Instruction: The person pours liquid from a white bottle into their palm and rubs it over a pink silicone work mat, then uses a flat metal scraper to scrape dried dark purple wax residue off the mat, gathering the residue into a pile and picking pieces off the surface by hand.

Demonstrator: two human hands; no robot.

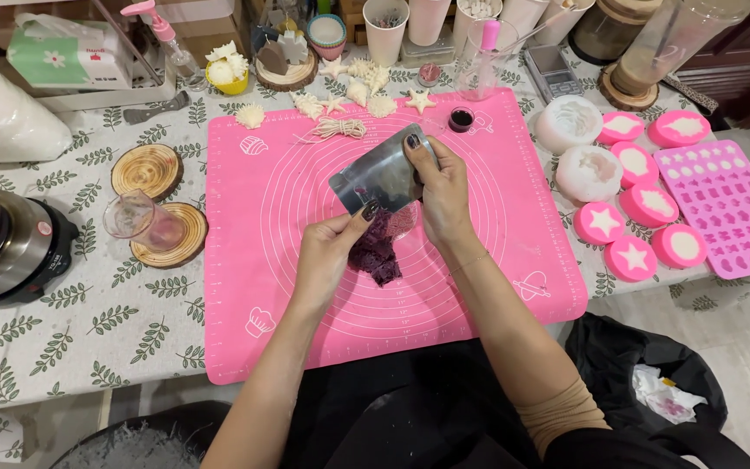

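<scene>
Both my hands hold a small steel pitcher (381, 172) tilted on its side over the pink silicone mat (262, 287). My right hand (441, 191) grips it from the right, thumb over the top edge. My left hand (330, 247) steadies its lower left rim with the fingertips. Under the pitcher lies a clump of dark purple wax (377, 252) on the mat, partly hidden by my left hand.
White wax shells and stars (359, 87) and a coil of wick (338, 128) lie at the mat's far edge. Pink moulds (637, 208) sit to the right, wooden coasters (148, 169) with a glass cup (132, 215) and a melting pot (6, 247) to the left.
</scene>
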